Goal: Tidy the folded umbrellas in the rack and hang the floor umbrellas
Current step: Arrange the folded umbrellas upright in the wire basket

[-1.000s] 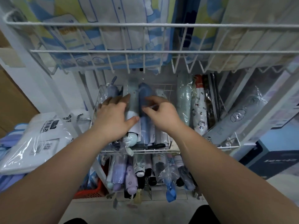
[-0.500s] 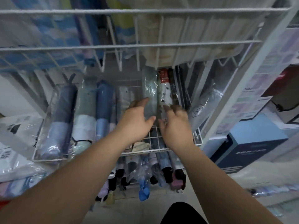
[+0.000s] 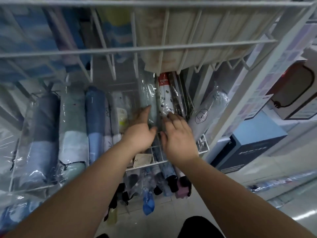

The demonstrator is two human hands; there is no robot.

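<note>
Folded umbrellas in clear plastic sleeves lie side by side in a white wire rack shelf (image 3: 204, 148). My left hand (image 3: 140, 127) lies with fingers straight against a pale green umbrella (image 3: 147, 95). My right hand (image 3: 176, 134) reaches with spread fingers to the lower end of a white umbrella with a red top (image 3: 163, 93). A dark patterned umbrella (image 3: 178, 95) sits to the right of that one. A grey umbrella with a cartoon face (image 3: 205, 114) leans against the shelf's right side. Blue and green umbrellas (image 3: 72, 127) lie in a row at the left.
An upper wire shelf (image 3: 154, 47) holding packaged goods overhangs the umbrellas. More umbrellas (image 3: 164, 182) hang handles-down from the shelf below. A blue box (image 3: 253, 145) and a white box (image 3: 291, 93) stand at the right. Pale floor (image 3: 171, 212) lies beneath.
The view has swung right. Both hands left the blue umbrellas at the left and moved to the pale green and white umbrellas further right, with fingers spread out.
</note>
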